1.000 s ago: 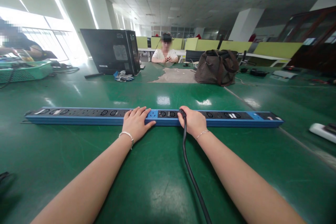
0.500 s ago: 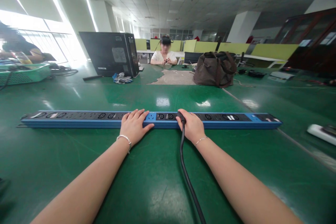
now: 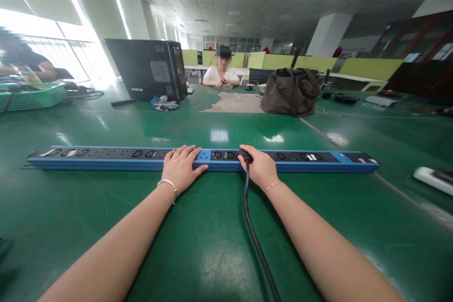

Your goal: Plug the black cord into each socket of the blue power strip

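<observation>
A long blue power strip (image 3: 226, 166) with a row of black and blue sockets lies crosswise on the green table (image 3: 219, 226). Over its middle, my left hand (image 3: 181, 168) grips it, fingers spread across the top and thumb against the front side. My right hand (image 3: 261, 167) is closed round a black plug (image 3: 247, 155) at the sockets right of the middle. How deep the plug sits is hidden by my fingers. From it a thick black cable (image 3: 252, 226) runs down toward me.
Beyond the strip stand a black computer case (image 3: 145, 71), gloves (image 3: 164, 103) and a brown bag (image 3: 290, 92). A green basket (image 3: 33, 96) is at the left, a white-edged device (image 3: 433, 180) at the right. One person (image 3: 222, 73) sits opposite, another (image 3: 26, 59) at far left.
The view has shifted very slightly. Both hands keep their places on the strip and the plug, the right one turned a touch.
</observation>
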`<state>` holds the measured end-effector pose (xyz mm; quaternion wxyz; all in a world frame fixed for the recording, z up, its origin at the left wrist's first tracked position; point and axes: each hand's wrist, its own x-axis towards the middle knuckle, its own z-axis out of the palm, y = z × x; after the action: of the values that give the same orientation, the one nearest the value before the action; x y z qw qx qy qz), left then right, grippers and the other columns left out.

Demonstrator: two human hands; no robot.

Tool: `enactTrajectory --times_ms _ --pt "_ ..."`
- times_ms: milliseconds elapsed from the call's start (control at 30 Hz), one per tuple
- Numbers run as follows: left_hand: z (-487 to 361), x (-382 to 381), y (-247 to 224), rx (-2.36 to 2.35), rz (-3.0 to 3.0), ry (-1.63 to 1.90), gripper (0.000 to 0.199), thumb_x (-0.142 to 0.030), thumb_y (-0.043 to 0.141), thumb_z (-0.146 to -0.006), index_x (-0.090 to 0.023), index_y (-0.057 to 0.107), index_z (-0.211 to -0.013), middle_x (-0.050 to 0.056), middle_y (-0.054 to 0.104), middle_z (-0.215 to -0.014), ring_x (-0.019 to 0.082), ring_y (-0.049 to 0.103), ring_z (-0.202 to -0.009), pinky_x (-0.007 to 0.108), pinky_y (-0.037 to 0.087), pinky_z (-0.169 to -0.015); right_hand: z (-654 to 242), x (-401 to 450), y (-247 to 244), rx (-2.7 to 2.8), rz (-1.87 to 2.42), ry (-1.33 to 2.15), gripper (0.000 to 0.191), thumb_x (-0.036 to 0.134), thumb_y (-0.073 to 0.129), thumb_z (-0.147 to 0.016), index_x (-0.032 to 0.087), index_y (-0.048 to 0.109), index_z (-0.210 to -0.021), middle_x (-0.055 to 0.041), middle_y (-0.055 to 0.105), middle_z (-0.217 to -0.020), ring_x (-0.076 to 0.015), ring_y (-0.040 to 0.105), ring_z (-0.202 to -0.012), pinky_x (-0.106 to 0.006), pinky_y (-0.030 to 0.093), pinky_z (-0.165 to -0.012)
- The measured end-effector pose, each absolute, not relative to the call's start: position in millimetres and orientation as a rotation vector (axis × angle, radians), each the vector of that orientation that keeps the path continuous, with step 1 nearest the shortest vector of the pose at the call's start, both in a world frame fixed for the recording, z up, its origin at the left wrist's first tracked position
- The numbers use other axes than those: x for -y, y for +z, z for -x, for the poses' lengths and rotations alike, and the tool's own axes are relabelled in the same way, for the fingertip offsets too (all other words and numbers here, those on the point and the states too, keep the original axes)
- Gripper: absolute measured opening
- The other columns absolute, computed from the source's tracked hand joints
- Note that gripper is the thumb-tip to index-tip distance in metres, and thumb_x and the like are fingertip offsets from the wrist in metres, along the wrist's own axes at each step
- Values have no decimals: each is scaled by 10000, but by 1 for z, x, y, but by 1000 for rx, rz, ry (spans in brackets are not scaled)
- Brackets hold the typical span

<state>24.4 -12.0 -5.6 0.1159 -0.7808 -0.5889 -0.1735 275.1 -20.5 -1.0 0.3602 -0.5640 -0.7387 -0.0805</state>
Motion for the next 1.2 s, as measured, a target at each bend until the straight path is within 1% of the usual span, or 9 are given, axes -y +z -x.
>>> enactTrajectory --times_ms 67,200,367,500,667,867,1067,1200 --pt "-24 12 -5 1721 2283 -508 583 -618 383 -826 -297 456 -1308 20 486 -1390 241 388 -1289 447 250 -1049 -275 20 -1 1936 1450 -213 311 312 524 -834 211 619 -1112 -50 699 -1035 -214 660 -885 -331 509 -798" --pt "-24 13 -6 1716 2280 -506 583 -618 384 -827 -293 459 -1306 19 487 -1389 242 388 -1289 448 252 -1048 -275 18 -4 1988 1397 -262 316 302 480 -865 179 591 -1134 -85 679 -1070 -220 633 -948 -351 481 -837" --pt "-24 12 -6 1730 2280 -501 584 -618 387 -825 -299 456 -1309 18 482 -1393 246 386 -1291 448 248 -1050 -276 18 -5 1992 1382 -243 307 298 476 -869 180 591 -1128 -86 677 -1066 -217 624 -955 -344 470 -839" --pt "-25 13 -5 1739 2288 -491 590 -619 384 -824 -295 455 -1312 22 479 -1395 246 383 -1293 447 242 -1055 -275 19 -1 1962 1396 -207 296 291 498 -847 191 612 -1101 -76 685 -1054 -212 633 -921 -338 475 -832" --pt "-25 13 -4 1748 2288 -494 587 -612 388 -823 -300 454 -1315 26 476 -1398 249 376 -1298 445 238 -1058 -274 20 2 1942 1439 -187 301 310 515 -826 202 624 -1085 -61 704 -968 -210 652 -824 -323 493 -765" --pt "-26 15 -3 1753 2284 -477 578 -603 394 -825 -305 452 -1317 24 477 -1397 246 378 -1300 442 237 -1064 -274 22 2 1936 1456 -199 304 318 512 -832 214 622 -1095 -57 713 -925 -208 660 -820 -313 491 -755" --pt "-26 14 -3 1744 2279 -476 589 -615 386 -823 -299 455 -1314 21 480 -1394 251 381 -1295 445 248 -1057 -274 22 0 1943 1427 -192 303 307 504 -845 205 610 -1110 -60 697 -1022 -207 648 -887 -321 482 -801" --pt "-25 13 -4 1745 2277 -484 584 -611 389 -825 -300 452 -1315 21 480 -1394 248 383 -1294 443 246 -1056 -274 22 -1 1967 1434 -228 298 308 489 -857 197 599 -1111 -65 690 -1026 -216 638 -896 -340 471 -804"
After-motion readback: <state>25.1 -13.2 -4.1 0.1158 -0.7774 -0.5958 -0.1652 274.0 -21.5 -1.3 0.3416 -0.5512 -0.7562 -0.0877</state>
